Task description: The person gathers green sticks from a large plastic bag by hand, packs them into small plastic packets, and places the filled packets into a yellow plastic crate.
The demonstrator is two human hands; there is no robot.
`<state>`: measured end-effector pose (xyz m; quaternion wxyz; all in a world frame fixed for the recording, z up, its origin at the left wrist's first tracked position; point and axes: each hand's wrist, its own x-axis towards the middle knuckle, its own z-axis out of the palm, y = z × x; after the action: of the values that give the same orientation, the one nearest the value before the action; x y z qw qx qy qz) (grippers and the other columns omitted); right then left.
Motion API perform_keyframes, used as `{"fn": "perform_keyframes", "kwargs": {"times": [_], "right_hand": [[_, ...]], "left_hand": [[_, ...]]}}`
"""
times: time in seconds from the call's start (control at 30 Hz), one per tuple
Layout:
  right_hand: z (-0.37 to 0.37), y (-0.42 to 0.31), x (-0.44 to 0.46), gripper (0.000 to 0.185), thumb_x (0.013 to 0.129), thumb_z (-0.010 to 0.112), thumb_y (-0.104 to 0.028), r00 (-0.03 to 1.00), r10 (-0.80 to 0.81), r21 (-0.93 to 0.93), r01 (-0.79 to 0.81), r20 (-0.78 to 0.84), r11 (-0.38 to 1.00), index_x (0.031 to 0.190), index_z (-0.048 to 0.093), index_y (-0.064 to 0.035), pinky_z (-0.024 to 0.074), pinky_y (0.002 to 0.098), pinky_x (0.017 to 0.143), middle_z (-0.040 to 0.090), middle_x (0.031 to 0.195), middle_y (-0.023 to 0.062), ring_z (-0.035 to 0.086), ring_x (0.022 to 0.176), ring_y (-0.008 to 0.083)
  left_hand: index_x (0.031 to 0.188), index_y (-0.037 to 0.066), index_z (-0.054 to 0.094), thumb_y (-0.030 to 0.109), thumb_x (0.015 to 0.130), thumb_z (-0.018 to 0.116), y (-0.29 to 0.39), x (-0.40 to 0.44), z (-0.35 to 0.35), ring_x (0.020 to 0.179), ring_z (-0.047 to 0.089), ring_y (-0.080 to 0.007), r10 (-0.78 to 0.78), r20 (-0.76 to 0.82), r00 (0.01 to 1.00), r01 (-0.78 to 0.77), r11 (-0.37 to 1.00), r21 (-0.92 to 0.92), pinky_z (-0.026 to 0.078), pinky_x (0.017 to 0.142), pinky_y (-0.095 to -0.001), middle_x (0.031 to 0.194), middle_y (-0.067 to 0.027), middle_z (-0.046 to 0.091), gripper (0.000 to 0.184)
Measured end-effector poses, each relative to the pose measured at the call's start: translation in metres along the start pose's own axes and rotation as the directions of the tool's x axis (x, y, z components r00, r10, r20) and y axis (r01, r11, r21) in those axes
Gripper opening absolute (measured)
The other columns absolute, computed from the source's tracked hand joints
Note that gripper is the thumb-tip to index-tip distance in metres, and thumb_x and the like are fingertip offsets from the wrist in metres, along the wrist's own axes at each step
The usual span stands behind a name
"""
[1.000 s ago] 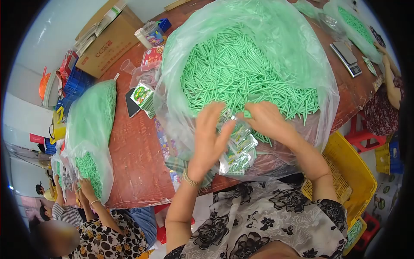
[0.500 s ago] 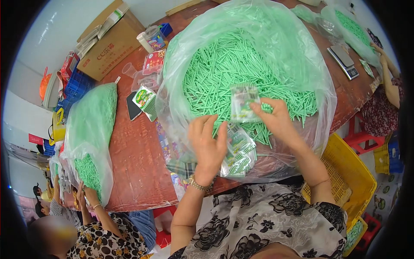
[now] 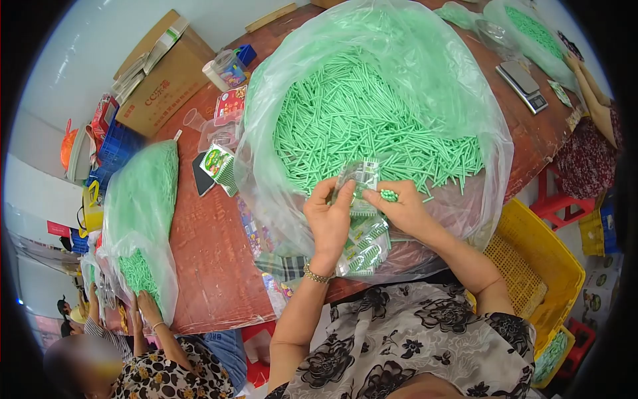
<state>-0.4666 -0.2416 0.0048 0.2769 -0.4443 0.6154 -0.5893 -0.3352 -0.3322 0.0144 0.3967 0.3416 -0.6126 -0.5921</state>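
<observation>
My left hand [image 3: 328,223] pinches a small clear printed packet [image 3: 359,176] by its left side. On the other side of the packet is my right hand [image 3: 407,211], its thumb and finger at the packet's edge. A bunch of short green sticks [image 3: 389,195] is tucked in my right fingers, their ends showing. Just below both hands lie several more flat packets [image 3: 365,247] with green stripes. Beyond the hands, a large clear plastic bag [image 3: 488,193] lies open, filled with loose green sticks [image 3: 359,120].
A second bag of green sticks [image 3: 143,179] lies to the left, with another person's hands at its mouth. A phone [image 3: 201,178], a striped packet [image 3: 218,166] and a cardboard box [image 3: 163,86] are at left. Rightward are a scale [image 3: 523,86] and a yellow crate [image 3: 561,266].
My left hand has gone from open fingers to gripping the packet. My right hand has brought the packet down and left to meet it, still holding the green sticks.
</observation>
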Motion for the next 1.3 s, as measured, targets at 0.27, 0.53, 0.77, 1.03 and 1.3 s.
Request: {"fn": "perform_keyframes", "kwargs": {"times": [0.27, 0.53, 0.77, 1.03, 1.3], "right_hand": [[-0.010, 0.011, -0.005, 0.027, 0.090, 0.069, -0.023, 1.000, -0.003, -0.008, 0.003, 0.016, 1.000, 0.088, 0.071, 0.0035, 0.0388, 0.0281, 0.052, 0.057, 0.059, 0.0033, 0.046, 0.060, 0.0052], [-0.042, -0.009, -0.007, 0.026, 0.093, 0.067, -0.023, 0.999, -0.006, 0.021, 0.007, -0.054, 1.000, 0.091, 0.070, 0.0029, 0.0400, 0.0255, 0.058, 0.061, 0.069, -0.0022, 0.048, 0.069, 0.0038], [-0.026, -0.011, -0.010, 0.024, 0.093, 0.067, -0.022, 1.000, -0.023, 0.061, 0.024, -0.021, 0.998, 0.091, 0.071, 0.0023, 0.0426, 0.0242, 0.059, 0.065, 0.070, -0.0017, 0.051, 0.068, 0.0028], [-0.010, -0.006, -0.014, 0.022, 0.091, 0.069, -0.020, 0.996, -0.025, 0.100, 0.016, 0.086, 0.995, 0.083, 0.067, 0.0005, 0.0396, 0.0240, 0.055, 0.062, 0.070, 0.0008, 0.051, 0.063, 0.0043], [-0.043, -0.042, 0.040, 0.049, 0.104, 0.035, -0.034, 0.973, -0.229, 0.260, 0.221, 0.000, 0.940, 0.077, 0.060, -0.0016, 0.0418, 0.0294, 0.073, 0.056, 0.074, 0.0052, 0.052, 0.071, 0.0155]], "left_hand": [[0.103, -0.001, 0.057, 0.002, 0.090, 0.066, 0.024, -0.003, 0.006, 0.069, 0.055, -0.0019, -0.138, 0.001, 0.990, 0.137, 0.984, -0.113, 0.039, 0.051, -0.0182, 0.088, -0.0025, 0.068, 0.016], [0.103, -0.003, 0.058, 0.010, 0.086, 0.071, 0.003, -0.039, -0.034, 0.054, 0.048, -0.0083, -0.212, 0.083, 0.974, 0.167, 0.912, 0.375, 0.038, 0.051, -0.0284, 0.071, -0.0055, 0.060, 0.025], [0.107, -0.002, 0.061, 0.013, 0.084, 0.075, 0.031, -0.028, -0.022, 0.095, 0.060, -0.0230, 0.515, 0.077, 0.854, -0.406, 0.565, 0.719, 0.048, 0.079, -0.0323, 0.111, -0.0143, 0.059, 0.031], [0.092, 0.002, 0.063, 0.010, 0.095, 0.064, -0.001, -0.006, 0.014, 0.066, 0.042, 0.0010, 0.005, -0.036, 0.999, -0.016, 0.954, -0.300, 0.033, 0.057, -0.0174, 0.077, 0.0079, 0.057, 0.008], [0.099, -0.002, 0.069, 0.006, 0.095, 0.064, -0.002, -0.003, -0.002, 0.076, 0.053, -0.0047, 0.209, 0.092, 0.974, -0.212, 0.977, 0.021, 0.042, 0.066, -0.0208, 0.089, 0.0014, 0.065, 0.011]]}}
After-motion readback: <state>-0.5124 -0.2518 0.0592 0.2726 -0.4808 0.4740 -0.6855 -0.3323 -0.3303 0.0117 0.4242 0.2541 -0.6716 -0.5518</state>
